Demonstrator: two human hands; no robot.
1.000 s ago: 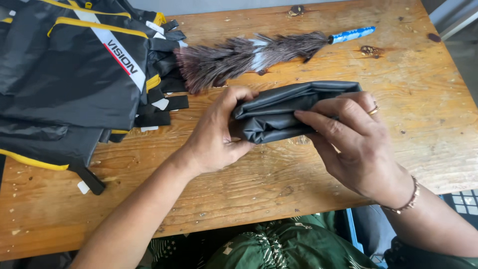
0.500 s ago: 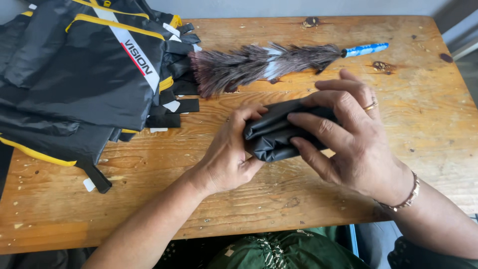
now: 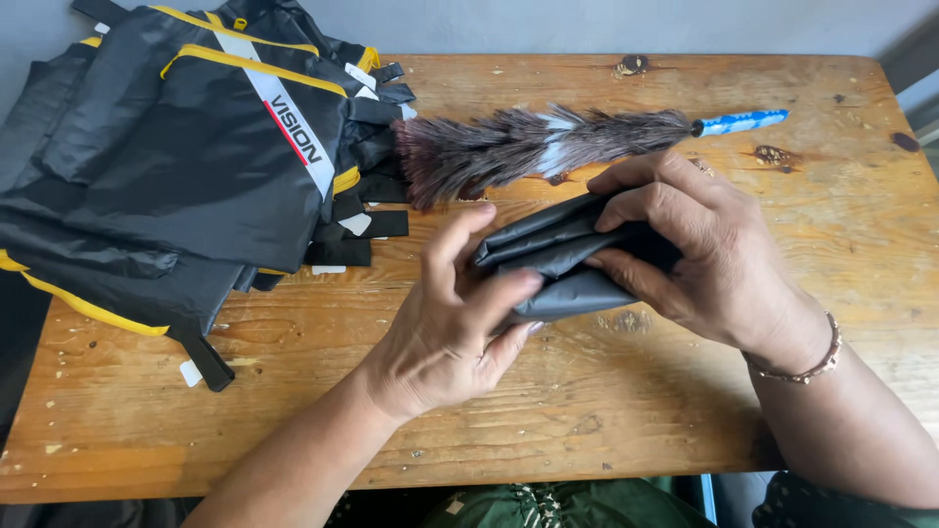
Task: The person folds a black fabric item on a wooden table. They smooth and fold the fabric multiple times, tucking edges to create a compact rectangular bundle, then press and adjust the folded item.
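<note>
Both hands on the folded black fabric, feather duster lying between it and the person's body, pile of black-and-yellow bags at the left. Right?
Not quite. The feather duster lies beyond the folded black fabric, toward the table's far edge, not on the person's side; the head view shows it. The left hand and right hand do hold the fabric, and the black-and-yellow bags are at the left.

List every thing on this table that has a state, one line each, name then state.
Dark fabric piece: folded into a small bundle, gripped by both hands.
Left hand: closed on the bundle's left end.
Right hand: clasped over its right end.
Feather duster: lying flat, untouched.
Black and yellow bags: stacked flat, unfolded.
</note>
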